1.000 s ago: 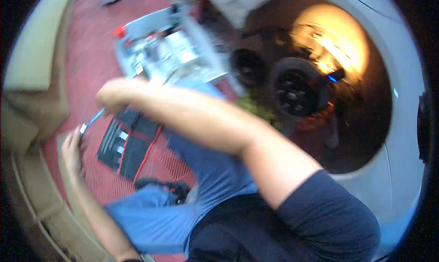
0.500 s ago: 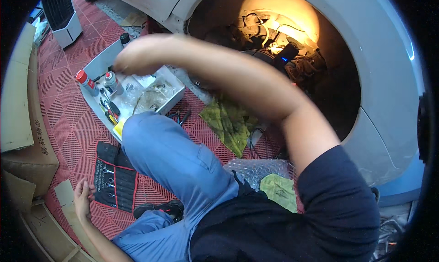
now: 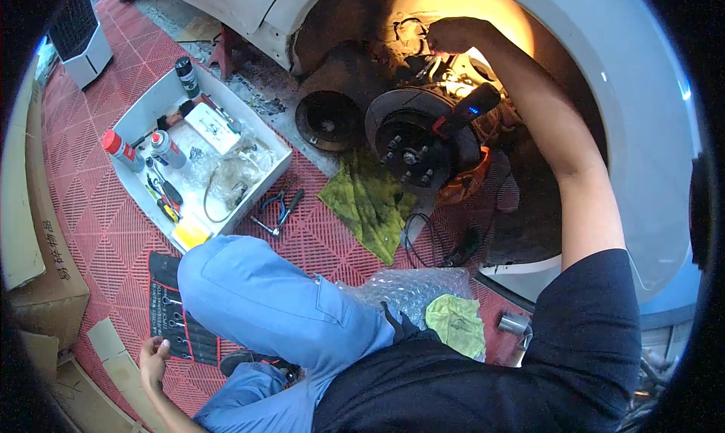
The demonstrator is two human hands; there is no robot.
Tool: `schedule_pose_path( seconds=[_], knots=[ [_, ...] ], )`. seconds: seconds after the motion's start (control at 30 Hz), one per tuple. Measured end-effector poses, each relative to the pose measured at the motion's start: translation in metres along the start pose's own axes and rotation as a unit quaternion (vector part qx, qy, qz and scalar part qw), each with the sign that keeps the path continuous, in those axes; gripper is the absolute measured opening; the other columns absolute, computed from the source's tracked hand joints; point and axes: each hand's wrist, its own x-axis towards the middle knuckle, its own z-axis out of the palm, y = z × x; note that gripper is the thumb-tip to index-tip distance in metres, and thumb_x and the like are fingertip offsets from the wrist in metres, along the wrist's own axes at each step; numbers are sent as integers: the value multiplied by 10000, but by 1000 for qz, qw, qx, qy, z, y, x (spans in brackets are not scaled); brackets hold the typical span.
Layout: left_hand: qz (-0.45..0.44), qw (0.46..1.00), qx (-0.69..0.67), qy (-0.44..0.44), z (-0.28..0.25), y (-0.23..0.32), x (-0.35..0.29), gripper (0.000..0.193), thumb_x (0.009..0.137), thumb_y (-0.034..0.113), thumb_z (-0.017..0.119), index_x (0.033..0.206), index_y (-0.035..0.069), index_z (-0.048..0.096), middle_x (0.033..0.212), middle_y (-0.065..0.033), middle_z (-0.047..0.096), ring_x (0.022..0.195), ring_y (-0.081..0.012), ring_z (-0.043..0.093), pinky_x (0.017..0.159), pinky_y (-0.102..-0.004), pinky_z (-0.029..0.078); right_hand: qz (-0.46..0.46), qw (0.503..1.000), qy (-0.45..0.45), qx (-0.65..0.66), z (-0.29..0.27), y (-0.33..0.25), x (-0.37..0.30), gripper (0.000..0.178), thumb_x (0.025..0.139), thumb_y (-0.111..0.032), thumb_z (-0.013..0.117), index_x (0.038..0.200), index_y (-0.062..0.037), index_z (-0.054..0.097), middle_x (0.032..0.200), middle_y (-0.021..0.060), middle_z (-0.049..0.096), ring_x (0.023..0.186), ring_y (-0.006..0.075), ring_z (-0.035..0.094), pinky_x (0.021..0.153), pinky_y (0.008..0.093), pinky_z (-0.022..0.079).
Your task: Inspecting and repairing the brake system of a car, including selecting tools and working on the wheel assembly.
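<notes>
My right hand [image 3: 456, 35] is up inside the lit wheel arch, its fingers curled beside a dark hose [image 3: 408, 26]. Whatever those fingers hold cannot be made out. Below the hand is the bare hub with its brake disc [image 3: 377, 121], and a black work light [image 3: 476, 108] with small blue lamps rests against it. An orange brake caliper [image 3: 467, 180] sits at the disc's lower right. At the lower left my left hand [image 3: 154, 362] is open with nothing in it, close to a black, red-edged wrench roll [image 3: 198, 338] on the floor.
A white tray [image 3: 269, 177] holds spray cans, screwdrivers, a white box and plastic wrap. Pliers [image 3: 282, 209] lie beside it. A yellow-green cloth [image 3: 368, 210], bubble wrap [image 3: 411, 293] and a second cloth [image 3: 456, 323] lie before the wheel. Cardboard [image 3: 45, 259] stands at the left.
My right hand has swung from over the white tray to the right, into the wheel arch. The left hand has dropped slightly lower. The tray's contents and the hub now show uncovered.
</notes>
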Motion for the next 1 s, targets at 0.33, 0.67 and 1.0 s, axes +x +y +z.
schedule_pose_path(
  seconds=[0.33,0.67,1.0],
  knots=[
    [-87,995,49,-2,1,-40,0,292,911,192,685,1068,-47,629,729,-56,601,590,-140,544,526,-287,458,-36,987,105,114,14,50,-30,273,937,-259,555,1003,-35,698,1015,173,665,1003,312,611,892,420,480],
    [-107,993,55,5,9,-49,6,289,929,183,656,1088,-56,617,762,-65,618,635,-153,582,565,-302,487,2,848,221,482,154,98,-10,264,819,-306,733,859,-70,620,833,58,610,800,194,586,801,358,508],
    [-94,995,43,-7,9,-38,-2,286,929,199,653,1073,-45,612,737,-48,606,596,-134,551,523,-282,433,58,813,362,452,159,32,-28,269,784,-272,758,898,-60,637,849,77,620,811,218,598,779,372,521]
  ],
)
